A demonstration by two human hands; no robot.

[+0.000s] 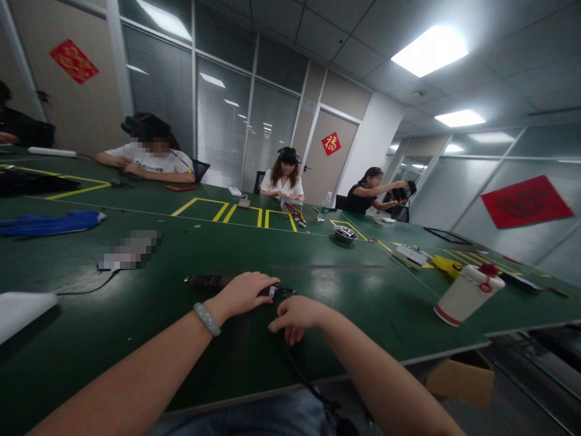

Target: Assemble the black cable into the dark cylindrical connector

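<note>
A black electric screwdriver (206,282) lies across the green table, its narrow tip pointing left. My left hand (247,292) is closed over the rear half of its body, palm down, with the thumb near the cord end. My right hand (300,313) is beside that end, with its fingers curled around the black cord (295,366). From there the cord runs down over the table's front edge toward my lap. Part of the screwdriver's body is hidden under my left hand.
Left lie a phone (129,251) on a charging cable, a white power bank (25,312) and a blue glove (52,224). A metal bowl (345,234) and water bottle (325,207) stand farther back; a white cup (469,295) is right. Several people sit opposite.
</note>
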